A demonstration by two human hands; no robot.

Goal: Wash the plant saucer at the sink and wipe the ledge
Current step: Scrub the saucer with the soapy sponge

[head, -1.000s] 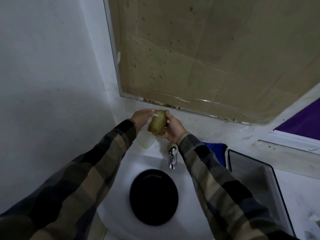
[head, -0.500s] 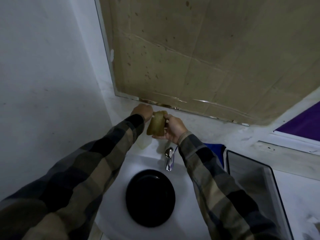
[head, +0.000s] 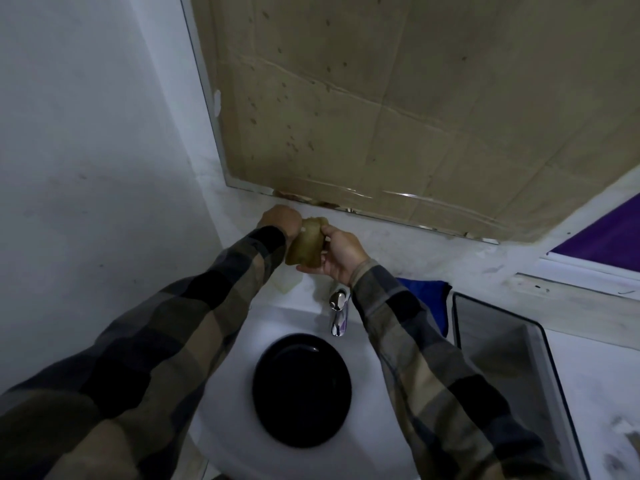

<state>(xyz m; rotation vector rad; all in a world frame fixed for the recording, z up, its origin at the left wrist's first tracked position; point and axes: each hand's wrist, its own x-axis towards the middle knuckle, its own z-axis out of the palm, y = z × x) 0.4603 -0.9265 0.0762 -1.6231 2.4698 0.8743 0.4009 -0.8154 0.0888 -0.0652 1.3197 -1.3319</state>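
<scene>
A black round plant saucer (head: 301, 389) lies in the white sink (head: 228, 393), below the chrome faucet (head: 337, 313). Above the back of the sink I hold a yellow-green bottle (head: 306, 245), tilted. My right hand (head: 341, 254) grips its body from the right. My left hand (head: 280, 220) is curled round its top, where a small white cap shows. The white ledge (head: 415, 251) runs behind the sink, under the mirror. A blue cloth (head: 422, 296) lies to the right of the faucet.
Brown cardboard (head: 398, 98) covers the mirror above the ledge. A pale translucent item (head: 287, 282) sits on the sink's back left corner. A grey dark-rimmed container (head: 502, 362) stands to the right of the sink. A white wall closes off the left.
My left hand has closed from loose fingers into a curl round the bottle's top. The bottle and both hands rose slightly toward the mirror edge. The saucer has not moved.
</scene>
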